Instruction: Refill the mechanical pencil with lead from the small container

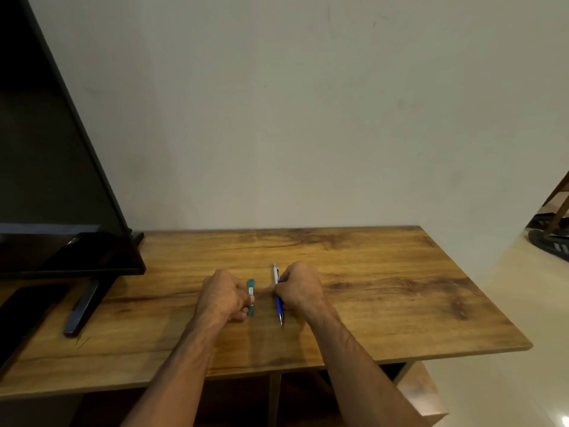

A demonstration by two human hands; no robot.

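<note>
Left hand (224, 295) pinches the teal lead container (251, 285) (label's unreadable); right hand (300, 288) has its grip round the pencil (279, 307), tip toward the person.

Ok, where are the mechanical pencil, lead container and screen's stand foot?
mechanical pencil (279, 305): head view, blue lower barrel.
lead container (251, 284): head view, teal far end.
stand foot (81, 309): head view, middle of the bar.

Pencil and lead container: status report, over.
Left hand grips lead container. Right hand grips mechanical pencil, tip toward camera. Monitor foot off left, not obstructing.
</note>
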